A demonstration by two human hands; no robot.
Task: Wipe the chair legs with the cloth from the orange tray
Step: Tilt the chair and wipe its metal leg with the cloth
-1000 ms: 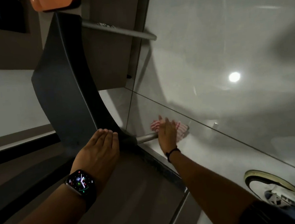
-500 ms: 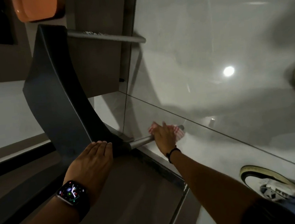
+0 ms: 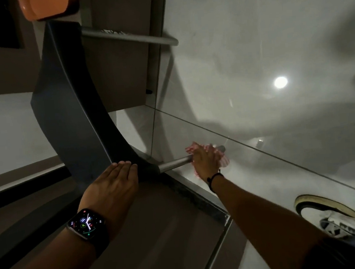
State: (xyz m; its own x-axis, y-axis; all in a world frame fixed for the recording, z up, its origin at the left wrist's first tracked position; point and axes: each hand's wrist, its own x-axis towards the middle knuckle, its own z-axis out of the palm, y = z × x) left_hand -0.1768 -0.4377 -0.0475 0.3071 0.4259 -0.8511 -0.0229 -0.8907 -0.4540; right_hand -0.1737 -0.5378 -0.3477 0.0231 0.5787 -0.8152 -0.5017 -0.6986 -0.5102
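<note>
In the head view, near the foot of the nearer chair leg (image 3: 175,162): right hand (image 3: 206,161) clenched around the red-and-white cloth (image 3: 223,161), wrapped on the metal tube. Left hand (image 3: 112,187) flat and released against the dark seat shell (image 3: 75,112). Wiping midway, judging by this; farther leg (image 3: 130,36) apparently pending. Orange tray (image 3: 43,7) cropped; leg tip blurred.

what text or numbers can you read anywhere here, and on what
None can be read.
Watch on the left wrist: coloured dial marks and hands, too small to read.
Shoe: dark marking, blurred, no letters legible.
Cloth: red and white stripes only, no text.
</note>
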